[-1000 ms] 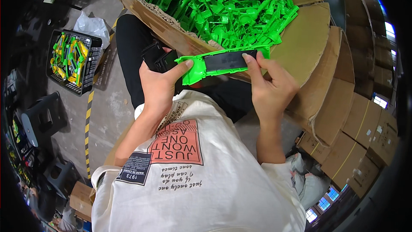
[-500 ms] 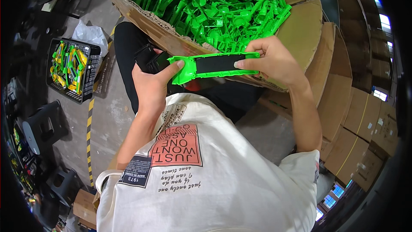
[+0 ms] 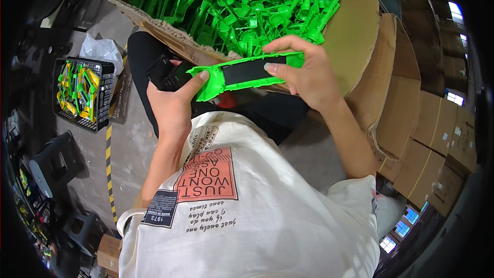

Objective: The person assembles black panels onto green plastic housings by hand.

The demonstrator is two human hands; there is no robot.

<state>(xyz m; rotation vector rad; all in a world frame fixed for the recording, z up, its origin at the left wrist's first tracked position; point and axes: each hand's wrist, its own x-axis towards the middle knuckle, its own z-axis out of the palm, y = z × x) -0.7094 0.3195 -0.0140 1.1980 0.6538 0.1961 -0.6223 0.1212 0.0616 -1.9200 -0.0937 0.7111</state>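
Green plastic housing (image 3: 242, 74): long flat bright-green moulded piece with a black rectangular panel set in its middle, held level between both hands, above the lap and just in front of the cardboard box edge.
Left hand (image 3: 172, 105): clasped the left end of the housing, thumb on its top face; same hand also pinned a black part (image 3: 163, 72) against the palm, kind of part unclear.
Right hand (image 3: 303, 72): gripped the right end of the housing, thumb pressed on the black panel's right edge, fingers curled over the far side.
Grip state: both hands closed on the housing, neither loose.
Cardboard box (image 3: 355, 31): large, open, flaps folded out, right in front of the person, touching or nearly touching the housing's far edge; cannot tell which.
Green parts in box (image 3: 242, 5): heap of loose bright-green moulded pieces, filled the box.
Black crate (image 3: 82, 95): on the floor to the person's left, well apart from the hands, held yellow and green pieces.
Plastic bag (image 3: 100, 49): pale, crumpled, on the floor just beyond the crate.
Stacked cartons (image 3: 437, 139): brown closed boxes at the right, beside the open box.
Floor tape (image 3: 109, 164): yellow-black striped line on grey floor, left of the person.
Shirt (image 3: 247, 216): cream, red print block on front.
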